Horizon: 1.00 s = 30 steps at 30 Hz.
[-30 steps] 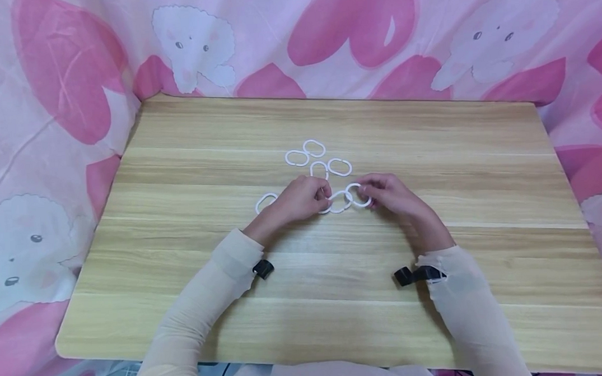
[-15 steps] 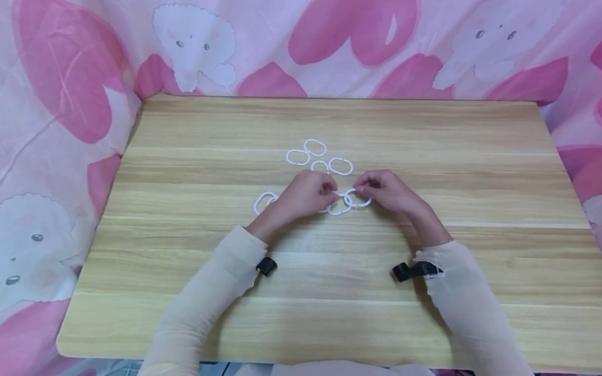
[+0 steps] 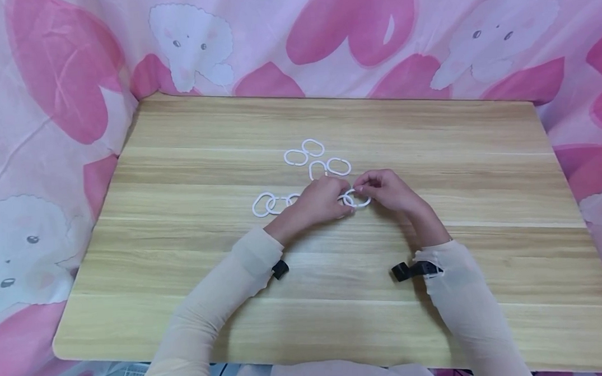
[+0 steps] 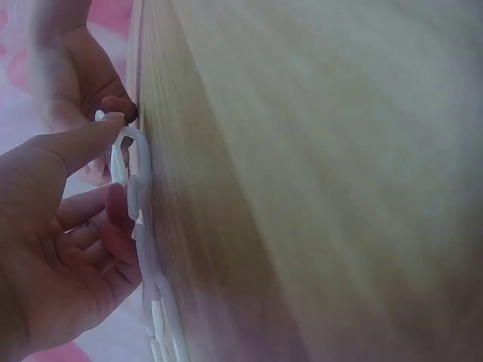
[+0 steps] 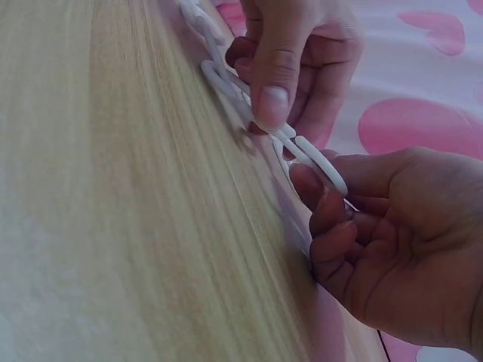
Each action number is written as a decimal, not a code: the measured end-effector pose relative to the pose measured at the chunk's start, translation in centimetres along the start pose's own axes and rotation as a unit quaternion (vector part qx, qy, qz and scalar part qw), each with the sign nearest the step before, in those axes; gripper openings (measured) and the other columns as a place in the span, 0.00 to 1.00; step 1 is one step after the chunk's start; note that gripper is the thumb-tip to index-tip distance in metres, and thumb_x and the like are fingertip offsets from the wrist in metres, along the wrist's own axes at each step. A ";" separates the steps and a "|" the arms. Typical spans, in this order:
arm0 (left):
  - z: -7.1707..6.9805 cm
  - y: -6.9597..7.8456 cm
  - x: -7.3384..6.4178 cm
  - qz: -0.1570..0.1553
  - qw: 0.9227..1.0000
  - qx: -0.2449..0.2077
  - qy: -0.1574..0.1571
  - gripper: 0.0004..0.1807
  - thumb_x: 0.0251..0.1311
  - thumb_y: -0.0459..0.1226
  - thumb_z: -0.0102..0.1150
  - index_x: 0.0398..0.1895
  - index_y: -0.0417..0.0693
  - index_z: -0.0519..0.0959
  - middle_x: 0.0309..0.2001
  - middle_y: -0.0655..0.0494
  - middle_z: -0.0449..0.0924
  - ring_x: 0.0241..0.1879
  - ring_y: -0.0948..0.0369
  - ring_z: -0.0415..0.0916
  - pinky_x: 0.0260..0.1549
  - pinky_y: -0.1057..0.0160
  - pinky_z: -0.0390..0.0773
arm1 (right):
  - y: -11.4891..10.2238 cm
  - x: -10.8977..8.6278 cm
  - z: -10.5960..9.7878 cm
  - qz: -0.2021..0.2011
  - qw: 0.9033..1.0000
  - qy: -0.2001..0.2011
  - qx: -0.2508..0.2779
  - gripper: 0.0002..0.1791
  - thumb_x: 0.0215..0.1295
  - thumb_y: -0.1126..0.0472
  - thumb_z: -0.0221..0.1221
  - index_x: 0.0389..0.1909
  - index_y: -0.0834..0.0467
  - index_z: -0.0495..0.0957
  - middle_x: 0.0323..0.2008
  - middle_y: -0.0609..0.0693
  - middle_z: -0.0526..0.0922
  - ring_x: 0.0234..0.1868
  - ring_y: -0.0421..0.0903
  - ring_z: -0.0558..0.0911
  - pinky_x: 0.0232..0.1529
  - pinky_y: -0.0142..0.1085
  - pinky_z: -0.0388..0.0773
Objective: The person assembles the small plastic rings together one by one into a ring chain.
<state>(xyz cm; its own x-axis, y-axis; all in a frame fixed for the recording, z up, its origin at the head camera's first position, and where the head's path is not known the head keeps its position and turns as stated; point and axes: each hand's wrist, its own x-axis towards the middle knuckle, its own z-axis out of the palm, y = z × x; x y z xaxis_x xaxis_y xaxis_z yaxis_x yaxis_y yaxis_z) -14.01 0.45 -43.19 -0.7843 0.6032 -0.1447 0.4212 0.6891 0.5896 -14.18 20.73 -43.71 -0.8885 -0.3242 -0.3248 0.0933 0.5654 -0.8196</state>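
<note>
White oval plastic chain links lie joined in a chain [image 3: 278, 205] across the middle of the table. My left hand [image 3: 324, 200] covers the chain's middle and, in the right wrist view, its thumb presses on a link near the right end. At that end my right hand [image 3: 389, 190] pinches the last white link [image 3: 360, 203] between thumb and fingers. This link passes through its neighbour, and its split shows as a small gap in the right wrist view. In the left wrist view the chain [image 4: 161, 290] trails below my left fingers, close to the tabletop.
Several loose white links [image 3: 296, 157] lie behind my hands, one partly hidden by the left hand. The wooden table [image 3: 337, 315] reaches back to a pink patterned curtain [image 3: 259, 38]. A black wrist strap [image 3: 415, 270] sits on the right sleeve.
My left hand has moved right along the chain towards the right hand, uncovering more links at the left end. The link in my right hand has turned slightly; that hand has barely moved.
</note>
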 end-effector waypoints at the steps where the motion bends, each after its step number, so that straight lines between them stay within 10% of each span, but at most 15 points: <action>1: 0.0 0.0 0.0 -0.002 1.000 0.000 -0.001 0.13 0.57 0.46 0.72 0.33 0.49 0.80 0.24 0.61 0.74 0.28 0.61 0.72 0.28 0.66 0.69 | 0.0 0.0 0.0 0.000 1.000 0.000 0.002 0.10 0.72 0.66 0.58 0.47 0.69 0.81 0.37 0.52 0.85 0.35 0.35 0.77 0.37 0.26 0.74; 16: 0.5 0.2 0.0 -0.020 0.999 0.021 -0.015 0.14 0.57 0.51 0.70 0.33 0.52 0.80 0.27 0.60 0.78 0.28 0.61 0.74 0.26 0.65 0.71 | 0.0 0.1 -0.6 0.018 1.000 -0.019 0.001 0.14 0.75 0.63 0.55 0.52 0.67 0.81 0.45 0.60 0.86 0.37 0.36 0.77 0.39 0.27 0.74; 30: 0.5 0.3 0.0 -0.014 1.000 0.017 -0.016 0.16 0.57 0.51 0.72 0.26 0.52 0.77 0.21 0.62 0.69 0.23 0.63 0.68 0.23 0.66 0.65 | -0.6 3.9 -1.8 -0.034 0.989 0.067 -0.124 0.14 0.71 0.62 0.59 0.51 0.65 0.82 0.44 0.63 0.87 0.43 0.51 0.82 0.46 0.33 0.75</action>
<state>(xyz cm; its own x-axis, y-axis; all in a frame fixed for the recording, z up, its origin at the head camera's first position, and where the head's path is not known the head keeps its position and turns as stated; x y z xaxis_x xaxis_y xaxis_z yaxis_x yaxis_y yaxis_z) -13.62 0.84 -43.39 -0.7818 0.5951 -0.1862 0.4143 0.7189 0.5582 -18.52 20.53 -43.64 -0.9418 -0.2743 -0.1944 -0.0672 0.7202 -0.6906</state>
